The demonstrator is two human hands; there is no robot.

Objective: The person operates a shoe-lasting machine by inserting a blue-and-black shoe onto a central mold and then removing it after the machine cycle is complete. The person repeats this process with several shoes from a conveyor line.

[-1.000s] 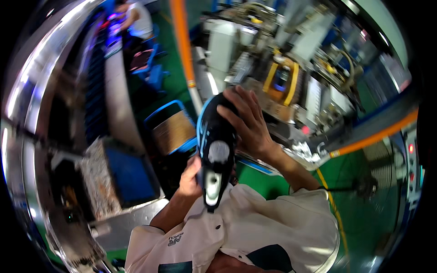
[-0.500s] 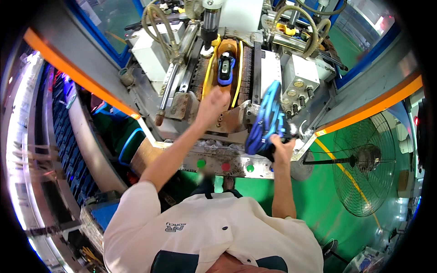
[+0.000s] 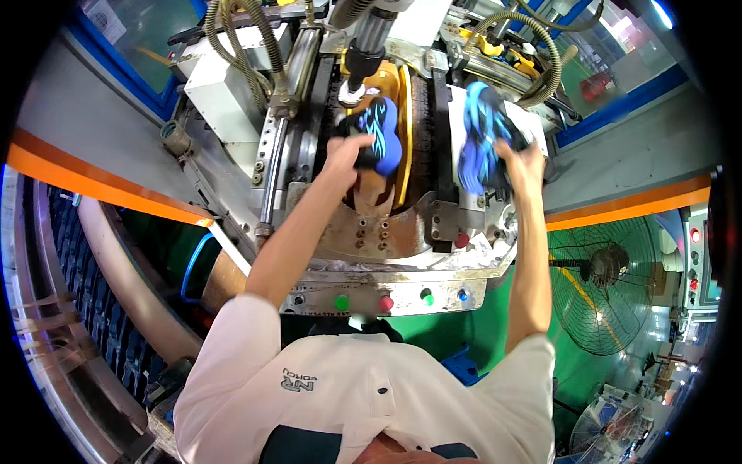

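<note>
Shoes (image 3: pixel 481 139) are gripped singly by both hands (image 3: pixel 345 158), a dark rod (image 3: pixel 364 62) just beyond the left-held shoe (image 3: pixel 386 139).

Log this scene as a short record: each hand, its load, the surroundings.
Left grip: bare hand holding a blue-and-black patterned shoe
Left shoe position: over the long orange-yellow cradle; contact unclear
Right grip: bare hand holding a second blue-and-black patterned shoe, right of the cradle
Near edge: worn metal panel with round coloured buttons
Person's right: dark wire-cage fan
</note>
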